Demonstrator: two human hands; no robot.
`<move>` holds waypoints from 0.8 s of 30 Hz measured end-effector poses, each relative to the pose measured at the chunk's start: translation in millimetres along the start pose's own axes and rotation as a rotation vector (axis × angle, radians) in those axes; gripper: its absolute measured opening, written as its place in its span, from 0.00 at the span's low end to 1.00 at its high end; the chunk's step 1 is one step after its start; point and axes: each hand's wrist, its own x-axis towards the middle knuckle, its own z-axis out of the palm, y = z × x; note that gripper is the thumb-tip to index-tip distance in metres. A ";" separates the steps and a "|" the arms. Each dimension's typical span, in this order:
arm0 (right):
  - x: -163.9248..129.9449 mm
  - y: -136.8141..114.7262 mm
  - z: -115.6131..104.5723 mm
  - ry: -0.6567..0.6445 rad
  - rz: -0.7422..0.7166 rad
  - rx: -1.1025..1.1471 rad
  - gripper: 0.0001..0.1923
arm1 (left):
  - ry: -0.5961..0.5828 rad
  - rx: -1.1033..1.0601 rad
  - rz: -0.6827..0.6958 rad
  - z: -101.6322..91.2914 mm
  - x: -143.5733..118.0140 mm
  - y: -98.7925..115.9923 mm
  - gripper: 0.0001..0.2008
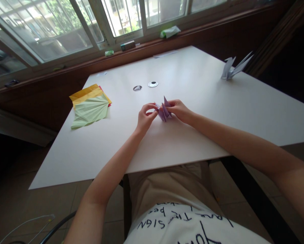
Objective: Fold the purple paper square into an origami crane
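Between my hands, a folded purple origami paper (164,112) with several pointed flaps is held just over the white table. My left hand (147,114) pinches its left end between thumb and fingers. On the other side, my right hand (177,109) grips the right flaps, thumb and fingertips closed on the paper. Part of the paper is hidden behind my fingers. To the left lies a creased light green sheet (92,112), partly over yellow sheets (87,93) with a bit of red showing at the edge.
A white folded paper crane (231,67) stands near the right edge of the white table (106,152). Two round holes in the tabletop (137,88) lie beyond my hands, one with a ring. A small box (128,45) and a tissue pack (170,32) sit on the windowsill.
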 end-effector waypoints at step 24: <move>0.6 -0.1 2.3 0.045 0.025 -0.011 0.15 | -0.089 0.150 0.046 3.7 -3.1 -5.2 0.04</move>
